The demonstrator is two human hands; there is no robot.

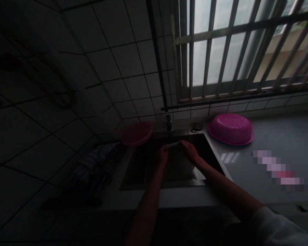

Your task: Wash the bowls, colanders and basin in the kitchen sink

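Observation:
Over the sink in the middle of the head view, my left hand and my right hand grip the two ends of a pale cloth. Its upper edge is stretched between them, and a greyish part seems to hang below into the sink. The dim light hides its exact outline. Fingers of both hands are closed on it. Just beyond my hands rises the metal faucet.
A pink basin leans at the sink's back left corner. On the counter to the right lies an upturned pink colander, with a blurred patch nearer me. A striped cloth rests at left. Behind stands a barred window.

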